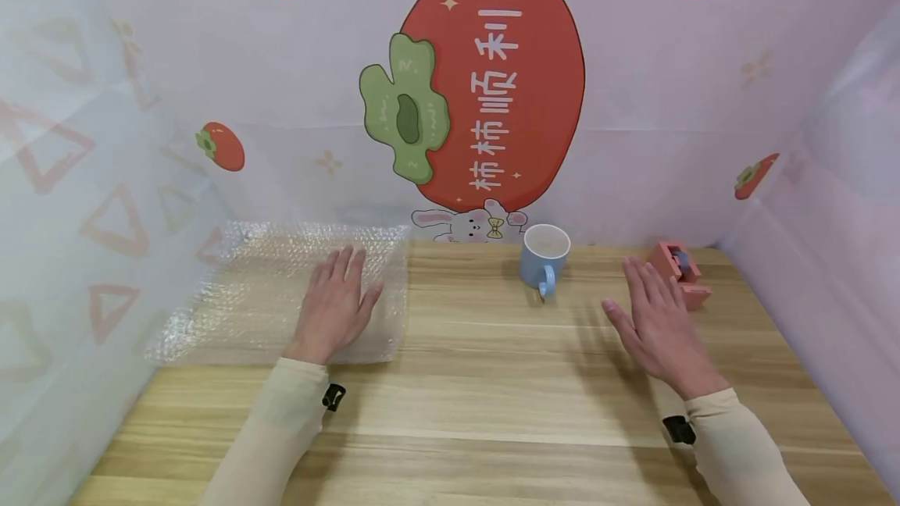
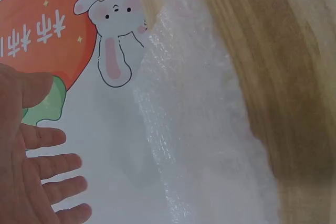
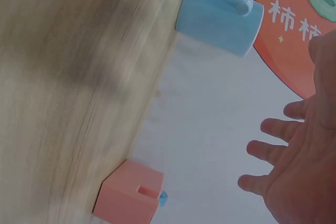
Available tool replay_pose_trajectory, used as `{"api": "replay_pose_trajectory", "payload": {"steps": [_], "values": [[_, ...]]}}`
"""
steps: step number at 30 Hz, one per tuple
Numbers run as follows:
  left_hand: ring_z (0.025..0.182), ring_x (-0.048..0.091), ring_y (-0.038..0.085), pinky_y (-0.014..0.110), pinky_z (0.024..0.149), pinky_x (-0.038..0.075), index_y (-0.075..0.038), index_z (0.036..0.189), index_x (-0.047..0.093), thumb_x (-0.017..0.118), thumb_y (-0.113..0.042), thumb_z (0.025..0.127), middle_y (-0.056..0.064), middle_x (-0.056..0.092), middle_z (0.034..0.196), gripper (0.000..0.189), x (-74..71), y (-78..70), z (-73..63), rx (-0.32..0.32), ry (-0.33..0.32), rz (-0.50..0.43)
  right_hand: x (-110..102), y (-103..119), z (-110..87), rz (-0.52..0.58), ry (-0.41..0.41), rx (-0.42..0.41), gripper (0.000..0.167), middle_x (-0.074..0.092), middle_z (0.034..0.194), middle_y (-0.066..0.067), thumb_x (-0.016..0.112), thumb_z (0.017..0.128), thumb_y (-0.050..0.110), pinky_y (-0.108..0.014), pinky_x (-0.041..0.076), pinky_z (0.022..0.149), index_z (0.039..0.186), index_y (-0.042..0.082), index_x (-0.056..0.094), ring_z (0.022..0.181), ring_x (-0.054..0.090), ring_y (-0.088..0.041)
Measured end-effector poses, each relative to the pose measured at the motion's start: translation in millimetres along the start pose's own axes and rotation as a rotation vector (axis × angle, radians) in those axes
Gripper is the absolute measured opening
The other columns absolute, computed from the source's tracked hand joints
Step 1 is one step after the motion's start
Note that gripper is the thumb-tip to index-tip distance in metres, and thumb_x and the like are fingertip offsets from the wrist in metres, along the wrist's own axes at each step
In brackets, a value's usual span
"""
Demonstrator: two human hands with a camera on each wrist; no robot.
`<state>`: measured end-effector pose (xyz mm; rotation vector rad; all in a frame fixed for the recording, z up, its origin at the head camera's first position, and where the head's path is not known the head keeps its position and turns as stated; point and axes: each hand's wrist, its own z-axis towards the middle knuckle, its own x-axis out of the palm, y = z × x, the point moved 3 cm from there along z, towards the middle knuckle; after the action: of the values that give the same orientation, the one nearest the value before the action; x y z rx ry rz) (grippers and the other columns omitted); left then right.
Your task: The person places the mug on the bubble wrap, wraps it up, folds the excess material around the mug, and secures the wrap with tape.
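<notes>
A sheet of clear bubble wrap [image 1: 239,311] lies flat on the left of the wooden table. Above it hovers my left hand [image 1: 333,309], fingers straight and thumb out to the side, holding nothing; the left wrist view shows a gap between the hand [image 2: 31,145] and the bubble wrap [image 2: 194,129]. A light blue mug [image 1: 540,262] stands upright near the back edge, its handle turned toward me. On the right, my right hand [image 1: 661,326] is stretched out in the air with nothing in it, nearest to a coral-red tape dispenser [image 1: 692,295].
Behind the table [image 1: 478,404] hangs a pale cloth backdrop [image 1: 647,178] printed with persimmons and a rabbit. More cloth walls close off the left and right sides. In the right wrist view, the mug [image 3: 218,22] and tape dispenser [image 3: 128,195] stand apart along the back edge.
</notes>
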<state>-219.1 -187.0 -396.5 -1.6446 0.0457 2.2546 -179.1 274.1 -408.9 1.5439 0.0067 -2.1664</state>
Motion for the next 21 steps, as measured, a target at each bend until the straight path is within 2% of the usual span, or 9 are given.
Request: {"api": "replay_pose_trajectory", "payload": {"steps": [5, 10, 16, 21], "values": [[0.127, 0.05, 0.05, 0.061, 0.104, 0.041, 0.009, 0.142, 0.047, 0.057, -0.033, 0.103, 0.033, 0.052, 0.138, 0.058, 8.0, -3.7, -1.3, 0.005, 0.029, -0.006, 2.9, 0.7, -1.4, 0.023, 0.009, 0.015, 0.071, 0.035, 0.152, -0.032, 0.049, 0.107, 0.037, -0.068, 0.017, 0.115, 0.159, -0.002, 0.02, 0.138, 0.033, -0.053], [0.121, 0.054, 0.049, 0.062, 0.094, 0.047, 0.008, 0.141, 0.05, 0.056, -0.04, 0.103, 0.031, 0.055, 0.134, 0.062, 17.5, -12.4, -3.5, -0.024, 0.108, -0.027, 7.7, -0.6, -2.5, 0.033, 0.024, 0.025, 0.067, 0.038, 0.149, -0.031, 0.05, 0.107, 0.036, -0.066, 0.03, 0.108, 0.155, -0.005, 0.027, 0.135, 0.037, -0.051], [0.113, 0.058, 0.044, 0.06, 0.083, 0.053, 0.005, 0.132, 0.056, 0.06, -0.06, 0.095, 0.025, 0.059, 0.125, 0.076, 27.5, -25.0, -7.2, -0.054, 0.248, -0.032, 7.9, 2.1, -4.6, 0.04, 0.049, 0.036, 0.064, 0.041, 0.146, -0.032, 0.05, 0.107, 0.036, -0.067, 0.033, 0.104, 0.153, -0.005, 0.031, 0.131, 0.04, -0.051], [0.107, 0.061, 0.04, 0.061, 0.082, 0.052, 0.001, 0.125, 0.059, 0.065, -0.065, 0.088, 0.019, 0.063, 0.116, 0.077, 35.0, -30.5, -12.2, -0.099, 0.353, -0.024, 10.3, 2.2, -6.8, 0.039, 0.091, 0.065, 0.065, 0.04, 0.147, -0.032, 0.047, 0.108, 0.039, -0.069, 0.03, 0.106, 0.154, -0.003, 0.03, 0.133, 0.039, -0.052]]}}
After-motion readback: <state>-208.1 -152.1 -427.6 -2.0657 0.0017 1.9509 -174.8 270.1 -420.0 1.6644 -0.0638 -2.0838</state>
